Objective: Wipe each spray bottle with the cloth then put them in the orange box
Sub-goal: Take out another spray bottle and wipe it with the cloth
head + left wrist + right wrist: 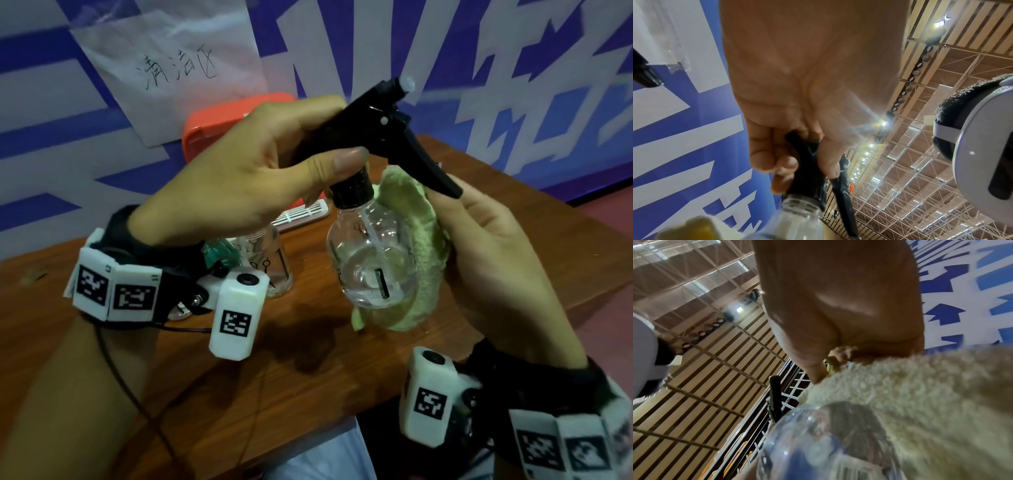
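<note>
orange box (219,123) head view only | headset (982,146) left-wrist view only

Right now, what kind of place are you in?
Probably a big hall, set up as a cleaning station: a high ceiling of steel trusses, a blue-and-white banner wall, and a wooden table with a handwritten paper sign.

my left hand (797,97) grips the black sprayer (807,175), fingers (764,155) curled round it | clear bottle (797,216) neck just below | cloth (694,227) at bottom left | blue-white wall (684,129) behind | my headset (982,146) at right
</note>
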`<act>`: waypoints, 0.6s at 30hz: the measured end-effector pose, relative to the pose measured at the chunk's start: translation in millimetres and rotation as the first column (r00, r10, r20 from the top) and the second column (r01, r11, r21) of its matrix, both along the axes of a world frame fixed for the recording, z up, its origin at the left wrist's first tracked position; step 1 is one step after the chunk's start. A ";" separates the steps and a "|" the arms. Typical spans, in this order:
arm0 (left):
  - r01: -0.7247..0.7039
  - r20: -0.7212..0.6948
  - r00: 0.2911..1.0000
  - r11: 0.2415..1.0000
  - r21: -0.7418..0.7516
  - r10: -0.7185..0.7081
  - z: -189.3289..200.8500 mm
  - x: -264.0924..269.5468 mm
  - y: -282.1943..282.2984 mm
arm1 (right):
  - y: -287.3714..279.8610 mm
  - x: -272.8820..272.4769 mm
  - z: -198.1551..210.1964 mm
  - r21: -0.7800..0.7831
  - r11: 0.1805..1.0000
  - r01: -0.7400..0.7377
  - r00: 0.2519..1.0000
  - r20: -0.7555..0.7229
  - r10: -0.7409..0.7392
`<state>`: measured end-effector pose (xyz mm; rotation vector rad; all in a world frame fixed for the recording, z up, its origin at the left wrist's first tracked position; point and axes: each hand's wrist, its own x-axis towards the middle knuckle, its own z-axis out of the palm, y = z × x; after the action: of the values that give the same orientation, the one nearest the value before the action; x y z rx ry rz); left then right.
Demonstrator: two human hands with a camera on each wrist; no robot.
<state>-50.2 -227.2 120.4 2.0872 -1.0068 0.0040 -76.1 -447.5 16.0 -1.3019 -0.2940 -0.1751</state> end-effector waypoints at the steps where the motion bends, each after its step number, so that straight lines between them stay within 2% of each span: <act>1: -0.014 0.002 1.000 1.000 -0.001 0.014 -0.8 0.1 -0.6 | 2.2 -0.8 0.7 -0.019 1.000 0.017 1.000 0.015 -0.017; 10: -0.129 0.050 0.990 0.992 -0.010 0.129 -11.6 3.4 2.3 | 7.9 -10.5 7.6 -0.265 0.953 0.143 0.982 0.160 -0.103; 15: -0.207 0.059 0.976 0.977 -0.051 0.210 -15.5 3.4 0.7 | 11.0 -15.7 14.0 -0.277 0.952 0.128 0.979 0.190 -0.076; 18: -0.297 0.076 0.950 0.951 -0.085 0.303 -19.2 9.3 1.6 | 13.2 -17.1 16.3 -0.348 0.921 0.176 0.966 0.243 -0.093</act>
<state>-40.9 -225.6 101.2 2.1686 -0.7182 0.2861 -93.2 -434.3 32.3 -1.6810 -0.4434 -0.4007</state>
